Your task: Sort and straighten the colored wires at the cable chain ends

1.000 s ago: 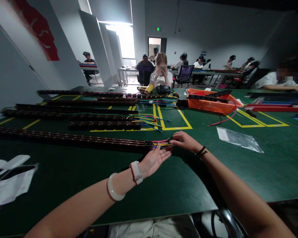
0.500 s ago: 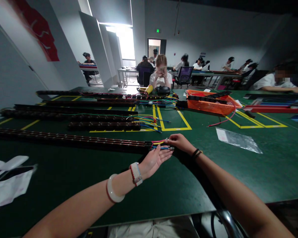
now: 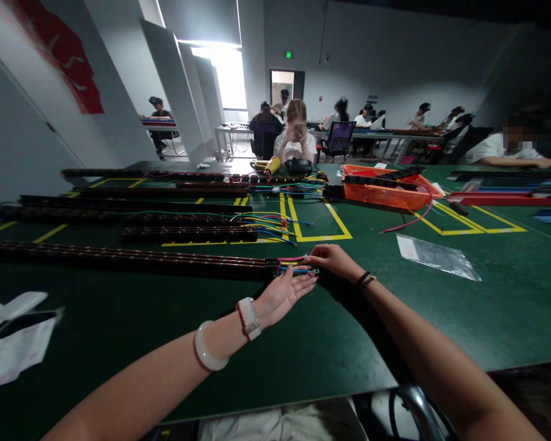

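Observation:
A long dark wire harness [image 3: 165, 258], with several wires side by side, lies on the green table [image 3: 174, 318] and ends just before my hands. Short red, yellow and blue wires come out of its right end. My left hand [image 3: 282, 299] is palm up with fingers stretched out, beside and under this end. The blue wire [image 3: 299, 271] with a metal ring terminal runs along its fingers, and the thumb points up at the wires. My right hand [image 3: 334, 260] pinches the tip of the red wire [image 3: 292, 260] between thumb and forefinger; the pinched tip is mostly hidden.
Several more dark harnesses [image 3: 188, 234] with coloured wire ends lie behind. An orange basket [image 3: 386, 197] holds black parts. A clear plastic bag [image 3: 441, 258] lies to the right, white packaging [image 3: 21, 349] to the left. A person [image 3: 296, 144] sits across the table.
My right fingers have shifted slightly at the red wire's tip, and the terminal seen there before is now covered. My left hand stays almost the same; the whole view has moved a little.

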The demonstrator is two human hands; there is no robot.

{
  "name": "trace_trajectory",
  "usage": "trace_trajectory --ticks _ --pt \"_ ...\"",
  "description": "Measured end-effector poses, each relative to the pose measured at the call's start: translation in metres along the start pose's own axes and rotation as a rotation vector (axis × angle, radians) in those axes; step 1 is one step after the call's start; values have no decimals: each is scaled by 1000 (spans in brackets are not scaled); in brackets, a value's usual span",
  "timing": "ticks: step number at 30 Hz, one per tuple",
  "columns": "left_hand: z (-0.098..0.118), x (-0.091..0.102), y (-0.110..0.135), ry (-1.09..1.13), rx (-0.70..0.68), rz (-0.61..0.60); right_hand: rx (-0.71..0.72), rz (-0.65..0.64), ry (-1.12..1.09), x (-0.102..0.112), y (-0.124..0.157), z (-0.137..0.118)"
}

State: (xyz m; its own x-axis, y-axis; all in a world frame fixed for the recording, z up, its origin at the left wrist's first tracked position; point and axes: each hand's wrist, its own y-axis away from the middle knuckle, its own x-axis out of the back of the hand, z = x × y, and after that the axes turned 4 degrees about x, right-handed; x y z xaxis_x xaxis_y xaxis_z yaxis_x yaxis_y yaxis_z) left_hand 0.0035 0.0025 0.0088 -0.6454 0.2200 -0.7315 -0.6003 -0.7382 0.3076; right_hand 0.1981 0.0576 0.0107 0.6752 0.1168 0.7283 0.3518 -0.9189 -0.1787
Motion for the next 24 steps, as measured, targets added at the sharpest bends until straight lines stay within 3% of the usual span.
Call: trace_trajectory --ticks 5,13,19,24 --pt "1 -2 0 19 27 30 -112 -14 106 16 5 -8" --pt "0 2 -2 9 33 3 -100 -311 65 15 11 -23" --pt "1 3 -1 -15 59 21 -76 -254 69 12 9 -18" --pt "-3 0 3 -169 65 -28 -26 -123 245 8 8 -14"
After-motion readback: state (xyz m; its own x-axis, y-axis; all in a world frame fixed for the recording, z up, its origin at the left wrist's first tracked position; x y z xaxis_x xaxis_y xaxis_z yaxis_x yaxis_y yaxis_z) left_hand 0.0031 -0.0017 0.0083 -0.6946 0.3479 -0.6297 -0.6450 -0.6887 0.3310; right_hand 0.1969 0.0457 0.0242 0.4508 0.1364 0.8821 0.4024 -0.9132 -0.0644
